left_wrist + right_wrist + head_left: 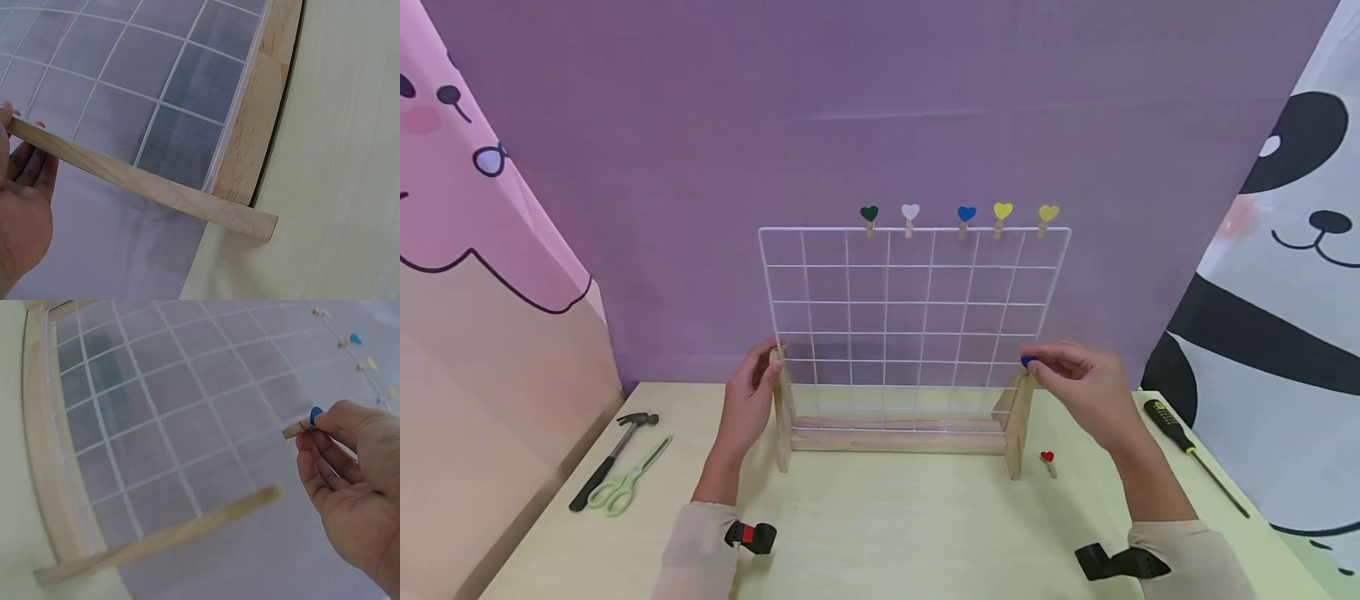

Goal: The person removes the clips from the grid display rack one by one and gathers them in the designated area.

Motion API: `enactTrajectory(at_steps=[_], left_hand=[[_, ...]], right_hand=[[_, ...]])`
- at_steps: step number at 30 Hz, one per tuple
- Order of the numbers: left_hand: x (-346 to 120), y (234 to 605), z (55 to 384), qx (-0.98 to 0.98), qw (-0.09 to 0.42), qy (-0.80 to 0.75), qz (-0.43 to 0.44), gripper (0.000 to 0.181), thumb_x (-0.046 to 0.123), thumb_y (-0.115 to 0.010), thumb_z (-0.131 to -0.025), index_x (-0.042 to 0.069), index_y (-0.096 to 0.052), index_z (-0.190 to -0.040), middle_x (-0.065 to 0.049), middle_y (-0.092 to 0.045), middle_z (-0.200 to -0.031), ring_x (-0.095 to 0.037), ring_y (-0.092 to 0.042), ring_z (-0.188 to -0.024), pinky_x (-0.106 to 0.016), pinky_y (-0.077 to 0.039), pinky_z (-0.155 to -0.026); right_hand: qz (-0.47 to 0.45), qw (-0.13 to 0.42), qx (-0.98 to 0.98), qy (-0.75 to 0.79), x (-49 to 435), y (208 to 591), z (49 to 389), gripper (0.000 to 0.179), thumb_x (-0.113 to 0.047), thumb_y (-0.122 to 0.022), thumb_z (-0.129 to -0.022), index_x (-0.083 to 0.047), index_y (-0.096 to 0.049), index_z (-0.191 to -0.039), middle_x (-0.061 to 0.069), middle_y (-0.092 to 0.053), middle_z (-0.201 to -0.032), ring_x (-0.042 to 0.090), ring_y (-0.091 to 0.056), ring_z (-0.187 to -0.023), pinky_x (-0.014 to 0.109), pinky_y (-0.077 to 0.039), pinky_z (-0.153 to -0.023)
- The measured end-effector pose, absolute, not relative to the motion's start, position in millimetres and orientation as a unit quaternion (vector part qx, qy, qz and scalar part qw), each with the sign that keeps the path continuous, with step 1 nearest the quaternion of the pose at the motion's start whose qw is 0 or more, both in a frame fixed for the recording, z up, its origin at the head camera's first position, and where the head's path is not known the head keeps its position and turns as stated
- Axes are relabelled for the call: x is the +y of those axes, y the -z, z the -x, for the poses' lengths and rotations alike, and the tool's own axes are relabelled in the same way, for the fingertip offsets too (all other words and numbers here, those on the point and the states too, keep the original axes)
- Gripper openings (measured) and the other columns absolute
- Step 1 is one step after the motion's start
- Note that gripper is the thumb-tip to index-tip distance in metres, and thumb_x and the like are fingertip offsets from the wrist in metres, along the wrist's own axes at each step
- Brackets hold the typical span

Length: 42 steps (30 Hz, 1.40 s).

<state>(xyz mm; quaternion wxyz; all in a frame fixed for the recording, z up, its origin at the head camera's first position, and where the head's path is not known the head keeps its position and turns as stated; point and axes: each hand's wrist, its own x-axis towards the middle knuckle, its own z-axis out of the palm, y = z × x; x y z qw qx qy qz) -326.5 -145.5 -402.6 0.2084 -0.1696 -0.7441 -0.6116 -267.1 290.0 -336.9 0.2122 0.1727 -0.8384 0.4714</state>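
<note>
A white wire grid (887, 302) stands upright in a wooden stand (895, 442). My left hand (749, 390) grips the top of the stand's left upright (125, 165), thumb on one side and fingers on the other. Between thumb and fingertips, my right hand (1086, 392) pinches a small wooden clothespin (300, 428) topped with a blue heart (317, 415). It is near the grid's right edge, above the right upright (1019, 429). Several heart clothespins line the grid's top wire: a green one (869, 218), a white one (910, 218), a blue one (966, 218) and two yellow ones.
A clothespin with a red heart (1048, 462) lies on the table (880, 525), right of the stand. At the left are a hammer (613, 458) and green scissors (625, 485). A screwdriver (1187, 446) lies along the right edge. Behind the table hangs a purple backdrop (880, 108).
</note>
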Motion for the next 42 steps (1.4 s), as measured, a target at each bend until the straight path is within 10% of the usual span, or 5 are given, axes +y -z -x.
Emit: enactTrajectory(at_steps=[42], left_hand=[[-145,400,326,-0.760,0.206,0.597,0.154,0.038,0.012,-0.053,-0.108,0.001,-0.053,-0.144,-0.023,-0.062,-0.141,-0.032,-0.060,-0.129,-0.009,-0.046,-0.096]], right_hand=[[-0.011,0.091,-0.865,-0.494,385,469,270,0.035,-0.014,-0.069,-0.100,0.008,-0.068,-0.126,-0.019,-0.076,-0.103,-0.012,-0.065,-0.093,0.010,-0.053,-0.080]])
